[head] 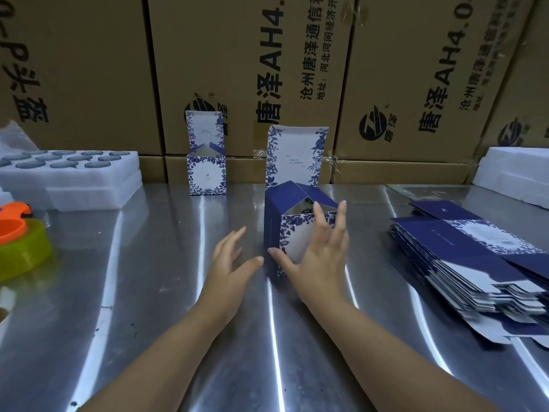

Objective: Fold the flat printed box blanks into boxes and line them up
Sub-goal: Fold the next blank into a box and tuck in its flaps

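On the shiny steel desk (148, 292) a blue-and-white printed box (292, 233) stands upright right in front of the person. Its lid flap (297, 156) sticks straight up and its dark blue side flaps are half raised over the open top. The right hand (320, 257) lies flat against the front face of this box. Its fingers are straight and spread upward, and the thumb reaches across toward the box's lower left corner. The left hand (230, 263) is just to the left of the box, also spread wide and holding nothing. Its thumb tip comes right up to the box's dark side, though I cannot tell whether it touches. Behind the box and to its left, well apart from it, a second folded box (206, 176) stands with its lid up against the brown cartons (237, 69) that wall off the back of the desk. To the right of the box lies a slumped stack of flat blanks (475, 263), dark blue side up. Beyond that stack, further right, is a white foam block (517, 173). Far to the left of the box sits a white foam tray (68, 173) with round pockets. Nearer the person on that same side are orange and yellow-green rolls (17, 245).
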